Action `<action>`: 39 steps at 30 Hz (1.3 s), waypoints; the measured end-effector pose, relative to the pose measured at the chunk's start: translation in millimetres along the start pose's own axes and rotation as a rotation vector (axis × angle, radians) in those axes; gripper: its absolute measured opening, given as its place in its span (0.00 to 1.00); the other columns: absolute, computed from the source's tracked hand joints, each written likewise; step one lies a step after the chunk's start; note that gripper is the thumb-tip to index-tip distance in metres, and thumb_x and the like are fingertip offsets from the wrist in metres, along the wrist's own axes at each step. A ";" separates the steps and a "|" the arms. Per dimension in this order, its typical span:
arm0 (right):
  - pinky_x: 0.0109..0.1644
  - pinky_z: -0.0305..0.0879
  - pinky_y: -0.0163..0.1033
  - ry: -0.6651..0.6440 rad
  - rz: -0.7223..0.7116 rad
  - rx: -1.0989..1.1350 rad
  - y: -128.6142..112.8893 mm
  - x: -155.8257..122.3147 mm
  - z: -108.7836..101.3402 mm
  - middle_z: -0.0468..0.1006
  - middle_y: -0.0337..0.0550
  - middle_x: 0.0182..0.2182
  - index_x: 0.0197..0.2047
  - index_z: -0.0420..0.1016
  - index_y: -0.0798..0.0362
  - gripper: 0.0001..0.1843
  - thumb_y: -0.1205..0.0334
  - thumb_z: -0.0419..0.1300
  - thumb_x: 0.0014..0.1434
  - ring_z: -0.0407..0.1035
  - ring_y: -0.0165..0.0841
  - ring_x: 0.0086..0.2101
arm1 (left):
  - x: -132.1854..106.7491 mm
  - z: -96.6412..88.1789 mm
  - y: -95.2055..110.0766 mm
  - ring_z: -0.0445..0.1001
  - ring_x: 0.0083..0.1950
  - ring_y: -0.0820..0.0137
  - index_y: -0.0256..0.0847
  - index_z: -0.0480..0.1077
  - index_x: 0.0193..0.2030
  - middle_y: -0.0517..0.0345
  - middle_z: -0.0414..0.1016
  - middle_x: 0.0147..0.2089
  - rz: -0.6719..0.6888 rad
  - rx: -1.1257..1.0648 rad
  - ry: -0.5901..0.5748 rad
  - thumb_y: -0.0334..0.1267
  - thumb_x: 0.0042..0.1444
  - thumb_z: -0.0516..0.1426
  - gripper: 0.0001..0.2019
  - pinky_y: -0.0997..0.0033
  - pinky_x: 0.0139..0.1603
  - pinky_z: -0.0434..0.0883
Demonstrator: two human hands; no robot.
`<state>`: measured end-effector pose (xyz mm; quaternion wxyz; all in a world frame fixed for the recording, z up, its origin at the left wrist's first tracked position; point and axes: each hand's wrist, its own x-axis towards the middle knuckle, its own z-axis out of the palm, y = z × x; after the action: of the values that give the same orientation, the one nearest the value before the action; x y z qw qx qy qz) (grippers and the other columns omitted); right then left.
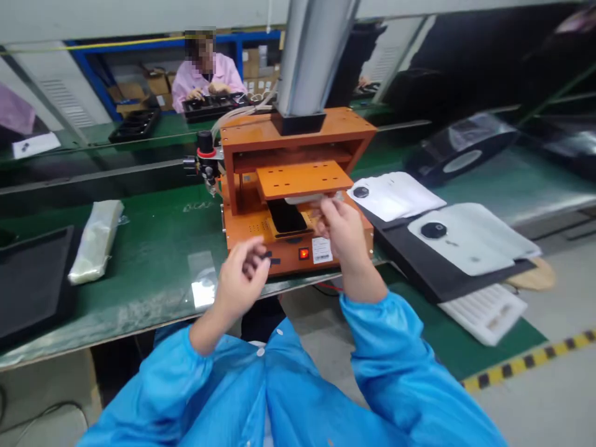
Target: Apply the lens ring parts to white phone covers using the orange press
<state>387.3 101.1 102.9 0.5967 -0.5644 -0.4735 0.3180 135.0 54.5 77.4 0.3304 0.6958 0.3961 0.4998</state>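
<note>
An orange press machine (298,139) stands on the green table, with a black phone-like part (286,216) lying in its fixture under the orange plate. My right hand (339,226) is raised in front of the fixture, its fingers pinched on a thin pale strip (307,198) beside the black part. My left hand (242,279) hovers lower, in front of the machine's base, its fingers curled loosely toward the palm; what they hold, if anything, I cannot make out. Both arms wear blue sleeves.
A clear plastic bag (95,239) and a black tray (32,279) lie at the left. White pouches with black discs (465,236) rest on a black sheet at the right, over a white tray (488,310). Across the table a person in pink works at black trays (209,105).
</note>
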 end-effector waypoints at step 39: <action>0.40 0.74 0.35 -0.308 0.234 0.361 8.9 -81.0 -66.4 0.85 0.44 0.43 0.69 0.71 0.56 0.46 0.45 0.78 0.53 0.78 0.33 0.38 | 23.7 18.2 60.0 0.79 0.67 0.47 0.35 0.74 0.71 0.37 0.78 0.69 1.212 0.807 -0.494 0.38 0.74 0.54 0.22 0.47 0.61 0.75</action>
<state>421.8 3.8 83.2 0.5678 -0.4444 -0.4258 0.5466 170.0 46.2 134.0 -0.2020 0.9493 0.0118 0.2405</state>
